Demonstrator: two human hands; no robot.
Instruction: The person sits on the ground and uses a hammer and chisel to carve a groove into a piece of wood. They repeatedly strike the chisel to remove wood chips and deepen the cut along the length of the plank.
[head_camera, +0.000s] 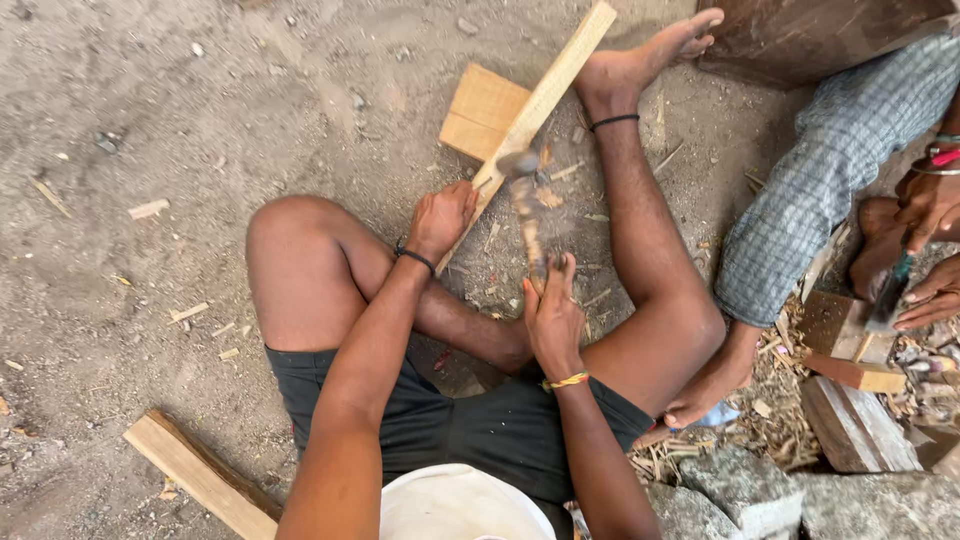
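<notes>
White cloth at the person's waist filled the lower edge of the head view, with dark shorts just beyond it. Both forearms reached forward over the crossed bare legs. Left hand, black band at the wrist, was closed around the near end of a long pale wooden strip; the strip ran diagonally up and to the right, its far end beside the person's right foot, its middle passing over a square pale wood block lying on the dirt ground. Right hand, coloured thread at the wrist, was gripping the lower end of a hammer handle; the hammer was blurred, its dark head at the strip just above the left hand. Wood chips and shavings lay scattered between the legs. Thick plank rested on the ground at lower left, well apart from both hands. Grey stones sat at lower right beside a heap of shavings and stacked wood offcuts. Second person at the right edge: checked trouser leg, bare foot near the first person's right knee, two hands around a dark tool over a wood piece; how those hands held it could not be told. Dark wooden object occupied the upper right corner.
</notes>
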